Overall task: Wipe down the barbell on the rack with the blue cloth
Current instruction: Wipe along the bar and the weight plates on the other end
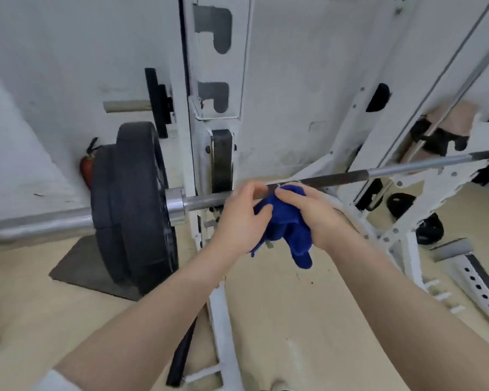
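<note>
A steel barbell (pixel 378 172) lies across the white rack (pixel 218 66), running from lower left to upper right. Two black plates (pixel 133 204) sit on its left sleeve. A bunched blue cloth (pixel 285 224) hangs just in front of and below the bar, near the rack upright. My left hand (pixel 240 218) grips the cloth's left side, thumb pressed into the fabric. My right hand (pixel 308 213) closes over the cloth's top right, fingers close to the bar. The stretch of bar behind my hands is hidden.
A red fire extinguisher (pixel 86 170) stands by the wall behind the plates. A dark mat (pixel 79 266) lies under the plates. Smaller black plates (pixel 429 228) rest on the floor at right, by a perforated white rail (pixel 480 289). A black bar (pixel 181 359) lies on the floor.
</note>
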